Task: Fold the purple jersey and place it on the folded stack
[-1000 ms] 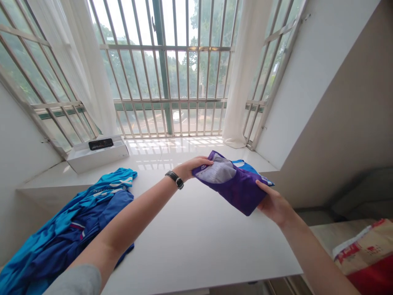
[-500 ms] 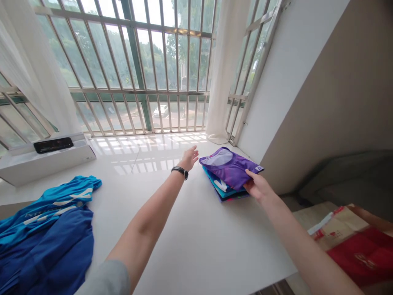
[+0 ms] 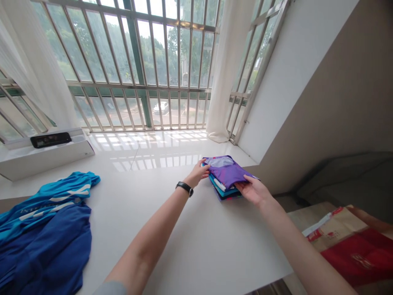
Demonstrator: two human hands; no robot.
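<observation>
A folded purple shirt (image 3: 229, 174) with a grey inner neckline lies on top of a small stack of folded clothes (image 3: 225, 193) in blue, white and dark colours. My left hand (image 3: 198, 173), with a black-strapped watch (image 3: 184, 188) on the wrist, pinches the shirt's left corner. At the shirt's right front edge is my right hand (image 3: 254, 190), thumb on top and fingers tucked beneath the fabric. Part of the stack is covered by the shirt and my right hand.
On the left of the white surface (image 3: 172, 237) lie a light blue shirt (image 3: 61, 192) and a dark blue garment (image 3: 55, 250). A phone (image 3: 50, 140) rests on a white box (image 3: 46, 157) behind them. A red and beige bag (image 3: 350, 237) stands at the right, below the surface's edge.
My left hand has moved right and down onto the purple shirt's left corner, which it now grips. My right hand, still on the shirt, has shifted slightly left, and the shirt lies flatter.
</observation>
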